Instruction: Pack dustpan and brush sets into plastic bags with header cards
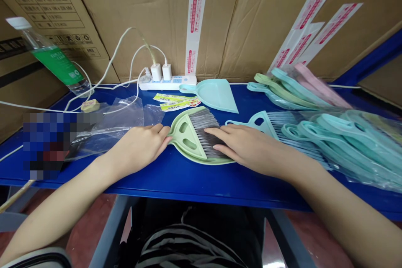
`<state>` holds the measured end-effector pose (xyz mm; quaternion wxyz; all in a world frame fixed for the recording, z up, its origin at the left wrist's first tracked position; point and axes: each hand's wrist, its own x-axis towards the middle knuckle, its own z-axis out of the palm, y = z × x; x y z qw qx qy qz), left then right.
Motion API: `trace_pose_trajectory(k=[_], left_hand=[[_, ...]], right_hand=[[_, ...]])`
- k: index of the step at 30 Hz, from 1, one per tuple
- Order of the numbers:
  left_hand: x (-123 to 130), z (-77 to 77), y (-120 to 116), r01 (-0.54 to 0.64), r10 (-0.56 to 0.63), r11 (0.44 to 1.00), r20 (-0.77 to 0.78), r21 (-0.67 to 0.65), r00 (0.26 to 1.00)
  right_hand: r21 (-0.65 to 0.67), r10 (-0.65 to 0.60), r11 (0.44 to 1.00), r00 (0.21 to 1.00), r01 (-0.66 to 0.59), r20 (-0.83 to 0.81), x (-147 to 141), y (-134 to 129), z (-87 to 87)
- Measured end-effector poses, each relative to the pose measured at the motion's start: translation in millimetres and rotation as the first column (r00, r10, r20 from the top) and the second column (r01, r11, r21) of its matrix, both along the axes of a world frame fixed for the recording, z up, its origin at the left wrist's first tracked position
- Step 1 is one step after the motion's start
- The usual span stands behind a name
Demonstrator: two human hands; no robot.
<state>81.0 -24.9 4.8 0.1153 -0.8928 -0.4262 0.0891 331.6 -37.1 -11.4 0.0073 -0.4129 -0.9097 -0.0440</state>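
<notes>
A green hand brush [198, 134] with grey bristles lies on a green dustpan [196, 159], near the middle of the blue table. My left hand [145, 144] is closed around the handle end at their left, hiding the handles. Over the right side of the bristles rests my right hand [241, 144], its fingers stretched out and touching them. Just right of it is a blue hand brush [262, 121] with blue bristles, partly covered by my right hand and forearm. Behind the green pair lies a blue dustpan [218, 92].
Bagged dustpans [342, 142] pile up at the right, with more dustpans [295, 88] behind. Paper labels [177, 102] lie near a power strip [171, 83] with white cables. Clear plastic bags [116, 119] and a water bottle [58, 65] are at the left. Cardboard boxes [150, 4] stand behind.
</notes>
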Motion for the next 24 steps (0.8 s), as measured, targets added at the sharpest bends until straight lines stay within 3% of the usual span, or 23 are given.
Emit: trace_pose_trajectory(k=[24], left_hand=[[-0.3,0.8,-2.3,0.000,0.001,1.000,-0.023,0.014,1.000]], right_hand=[[0.036,0.006,0.999,0.999,-0.007,0.044,-1.9,-1.2,-1.0]])
